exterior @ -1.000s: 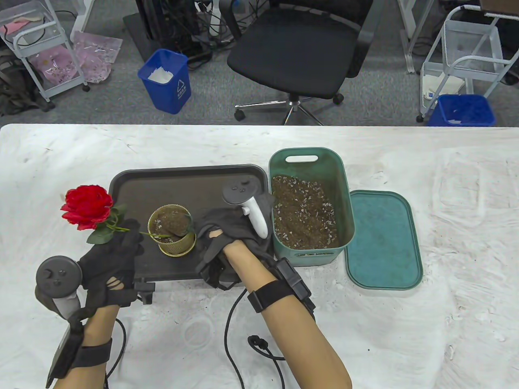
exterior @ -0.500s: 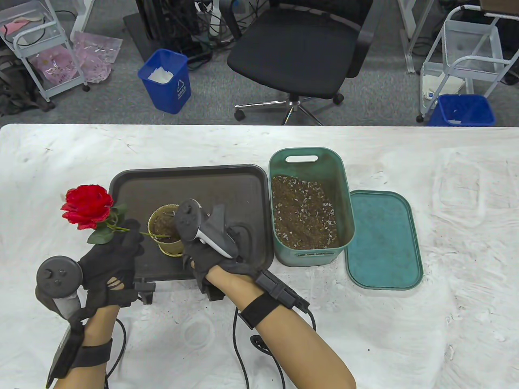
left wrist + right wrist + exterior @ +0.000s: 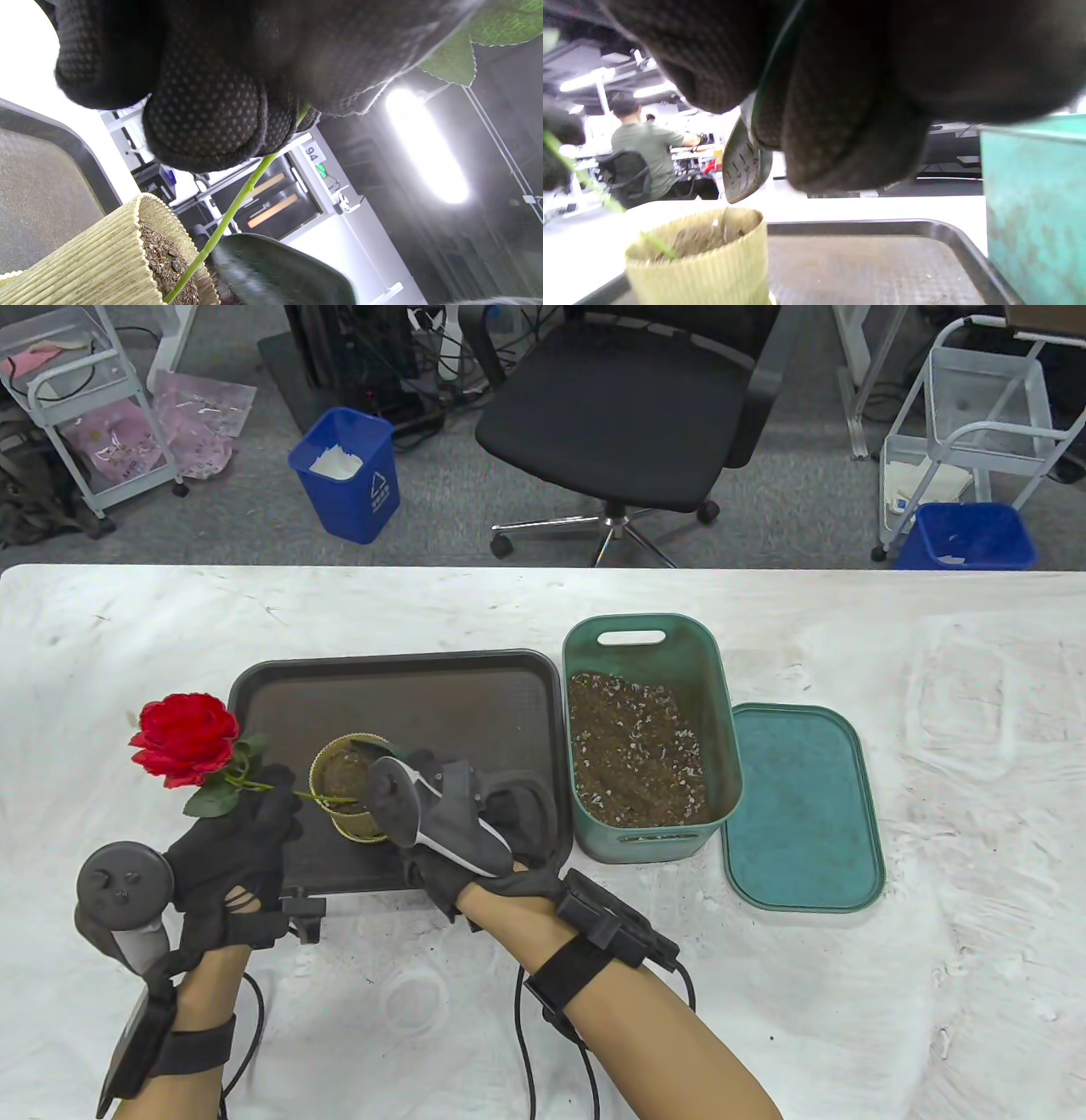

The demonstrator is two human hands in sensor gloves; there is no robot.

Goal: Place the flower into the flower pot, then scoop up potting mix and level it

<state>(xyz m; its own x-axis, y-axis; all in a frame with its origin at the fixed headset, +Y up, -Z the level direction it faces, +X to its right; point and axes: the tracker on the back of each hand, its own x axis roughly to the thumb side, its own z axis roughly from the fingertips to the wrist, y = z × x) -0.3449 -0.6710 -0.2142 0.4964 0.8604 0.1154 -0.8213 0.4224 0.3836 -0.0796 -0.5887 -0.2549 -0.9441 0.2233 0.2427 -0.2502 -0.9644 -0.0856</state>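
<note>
A red rose leans left of the ribbed yellow-green flower pot, which stands on the dark tray. My left hand pinches the green stem, and the stem's lower end sits in the soil of the pot. My right hand is just right of the pot, with its fingers curled round a scoop. The scoop's blade hangs tilted just above the rim of the pot. The tracker hides the scoop in the table view.
A green tub holding potting mix stands right of the tray, with its lid lying flat beside it. Cables trail off the table's near edge. An office chair and blue bins stand beyond the far edge.
My right hand has swung left from beside the tub to the pot and rolled over, so its tracker now lies on its side. The left hand and the rose have stayed put.
</note>
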